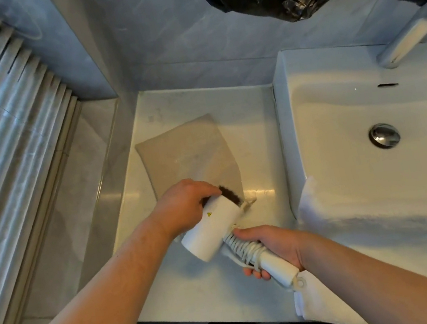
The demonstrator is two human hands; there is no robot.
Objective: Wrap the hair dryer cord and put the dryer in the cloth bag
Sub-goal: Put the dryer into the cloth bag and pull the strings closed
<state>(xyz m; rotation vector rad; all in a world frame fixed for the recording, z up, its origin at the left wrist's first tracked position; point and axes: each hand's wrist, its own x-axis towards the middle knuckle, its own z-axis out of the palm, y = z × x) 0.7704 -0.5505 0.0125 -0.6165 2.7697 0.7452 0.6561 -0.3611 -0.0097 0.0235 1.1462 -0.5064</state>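
Right hand [276, 248] wrapped round handle of hair dryer [213, 230], fingers curled over coiled cord [243, 248]. Left hand [183, 207] curled over barrel's front end; cannot tell if it also pinches bag edge. Cord wrap looks done, coils tight along handle. Dryer nozzle at near edge of cloth bag [188, 154], which lies flat on counter [252, 132], towards its back-left corner, left of sink basin [340, 111]. Dryer not yet inside; judged left: open mouth, slide in.

Yellow warning triangle on hair dryer [213, 233] barrel; no readable text.
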